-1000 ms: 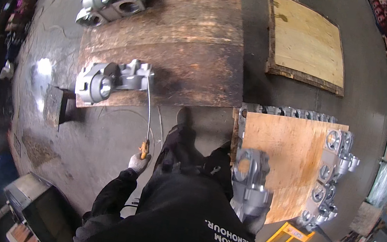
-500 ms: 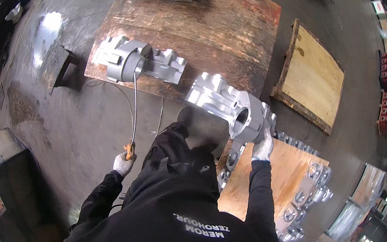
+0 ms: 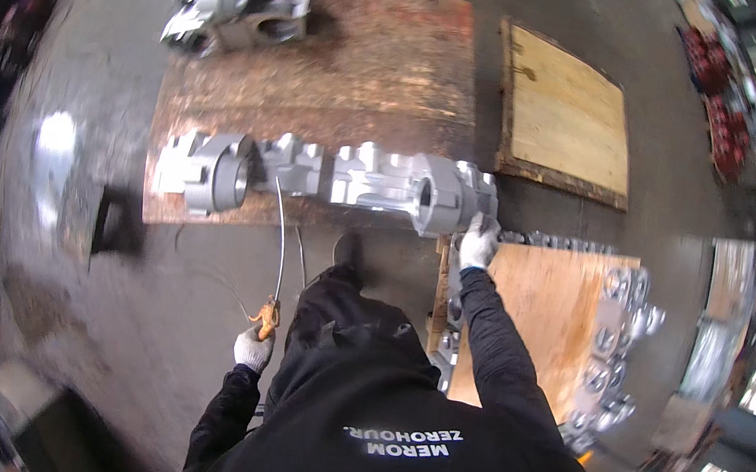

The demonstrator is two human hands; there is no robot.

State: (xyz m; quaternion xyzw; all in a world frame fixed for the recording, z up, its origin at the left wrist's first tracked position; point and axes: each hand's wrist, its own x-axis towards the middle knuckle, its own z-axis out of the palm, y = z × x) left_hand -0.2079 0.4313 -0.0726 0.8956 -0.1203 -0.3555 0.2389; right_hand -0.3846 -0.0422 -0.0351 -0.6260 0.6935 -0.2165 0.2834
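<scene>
In my gloved left hand (image 3: 253, 349) is an orange-handled air blow gun (image 3: 267, 315). Its long thin metal tube points away from me, with the tip close to a silver-grey metal casting (image 3: 219, 176) lying at the front left of the worn wooden tabletop (image 3: 373, 77). My gloved right hand (image 3: 479, 242) grips the right end of a second metal casting (image 3: 377, 182), which has a large round bore. This casting lines up beside the first one at the tabletop's near edge; whether it rests fully on the wood I cannot tell.
More castings (image 3: 236, 6) stand at the tabletop's far left. A wood-topped pallet (image 3: 570, 118) lies at the far right. Near my right arm, a plywood sheet (image 3: 533, 320) has several castings (image 3: 613, 342) along its edges. A dark metal box (image 3: 24, 407) stands at the lower left.
The casting in my right hand has swung from a slant to straight, in line with the other one. My left hand has moved forward with the blow gun. The whole view has shifted.
</scene>
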